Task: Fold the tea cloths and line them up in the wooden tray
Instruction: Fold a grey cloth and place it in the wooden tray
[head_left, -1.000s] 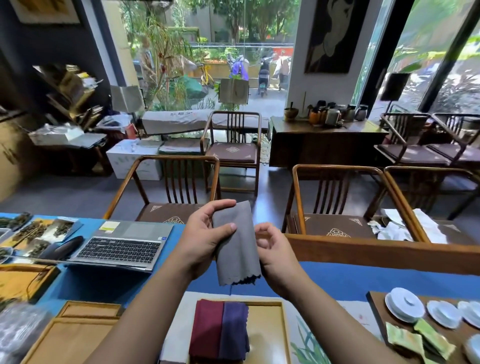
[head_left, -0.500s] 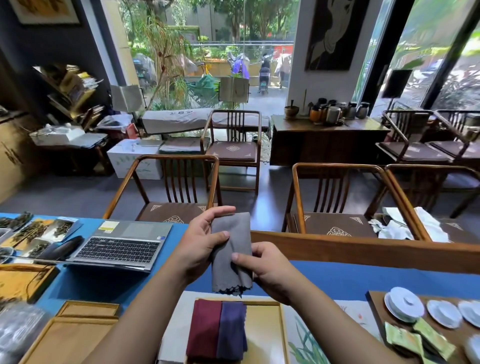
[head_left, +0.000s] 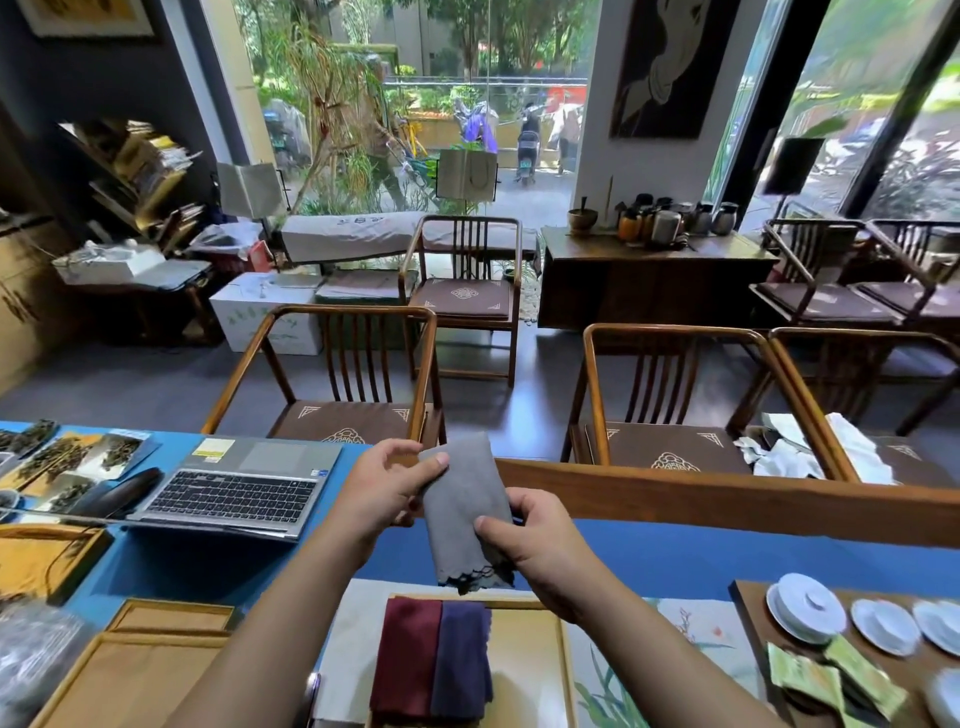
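A grey tea cloth (head_left: 462, 499), folded into a narrow strip with a scalloped lower edge, hangs in the air above the wooden tray (head_left: 524, 660). My left hand (head_left: 384, 488) pinches its upper left edge between thumb and fingers. My right hand (head_left: 535, 540) grips its lower right side. In the tray a folded dark red cloth (head_left: 408, 654) and a folded purple cloth (head_left: 462, 660) lie side by side on the left; the tray's right part shows bare wood.
An open laptop (head_left: 234, 493) sits at left on the blue table. Wooden boxes (head_left: 135, 670) stand at lower left. White saucers and a lidded cup (head_left: 810, 613) rest on a dark board at right, with green packets. Chairs line the far side.
Both hands lowered the grey cloth toward the tray. My right thumb came over the front of the cloth, which is now narrower than a second ago.
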